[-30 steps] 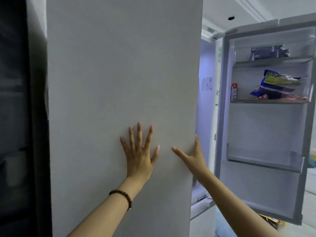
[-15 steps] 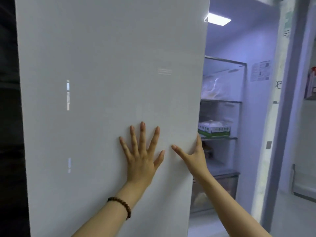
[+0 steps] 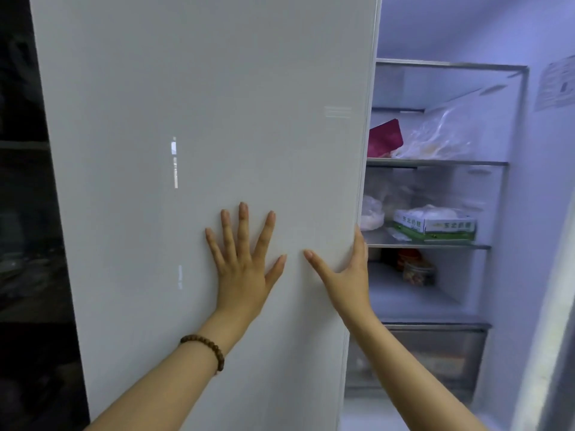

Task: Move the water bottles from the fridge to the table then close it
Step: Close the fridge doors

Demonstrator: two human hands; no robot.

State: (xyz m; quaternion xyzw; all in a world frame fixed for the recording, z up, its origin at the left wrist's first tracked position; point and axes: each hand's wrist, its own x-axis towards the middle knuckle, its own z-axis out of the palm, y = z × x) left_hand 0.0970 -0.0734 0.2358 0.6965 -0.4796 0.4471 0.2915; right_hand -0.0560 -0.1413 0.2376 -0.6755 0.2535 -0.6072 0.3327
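The white left fridge door (image 3: 202, 119) fills most of the view. My left hand (image 3: 242, 265) lies flat on its front with fingers spread, a bead bracelet on the wrist. My right hand (image 3: 345, 275) grips the door's free right edge, thumb on the front and fingers wrapped behind it. To the right, the lit fridge interior (image 3: 435, 306) stands open. No water bottle is visible anywhere.
The glass shelves hold a red packet (image 3: 384, 138), a clear plastic bag (image 3: 441, 138), a green-and-white box (image 3: 435, 227) and a jar (image 3: 417, 269). A drawer (image 3: 435, 353) sits below. The right door's edge (image 3: 547, 337) shows at far right. Dark shelving (image 3: 25, 244) lies to the left.
The view has swung from the open right door onto the fridge's inside. The left door now faces me more squarely. Both hands stay in the same places on it.
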